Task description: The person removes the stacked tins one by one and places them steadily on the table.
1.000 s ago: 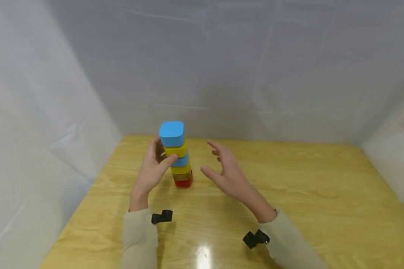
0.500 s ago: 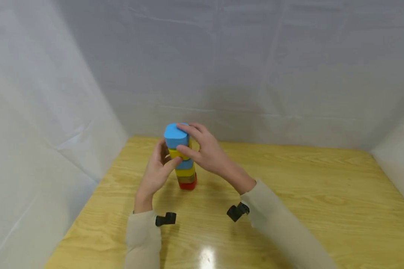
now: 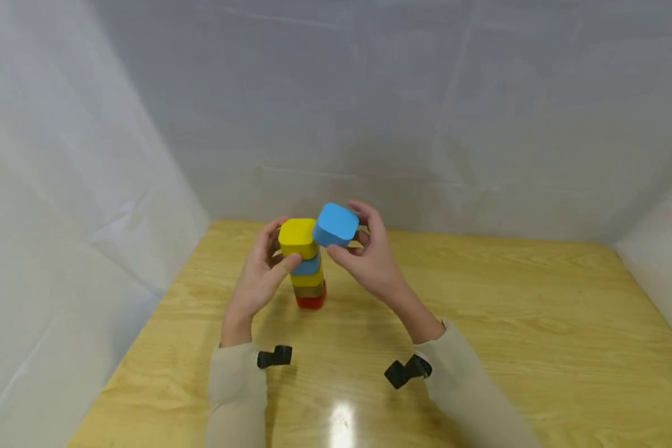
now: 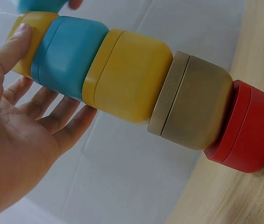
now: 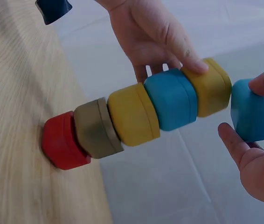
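Stack (image 3: 308, 274): red, tan, yellow, blue and yellow blocks, standing on the wooden table (image 3: 481, 323); lower blocks partly hidden behind the left hand in the head view.
Left hand (image 3: 257, 280): thumb and fingertips pinching the top yellow block (image 3: 298, 238).
Right hand (image 3: 372, 261): fingers gripping the light-blue block (image 3: 336, 224), tilted, just beside the stack's top, apart from it.
Left wrist view: light-blue block cut off at the edge.

Recording booth, white sheeting (image 3: 425, 112), wooden table (image 3: 509, 323)

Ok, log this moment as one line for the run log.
right hand: holds top blue block, off the stack | left hand: steadies yellow block | stack: five blocks, red block on table
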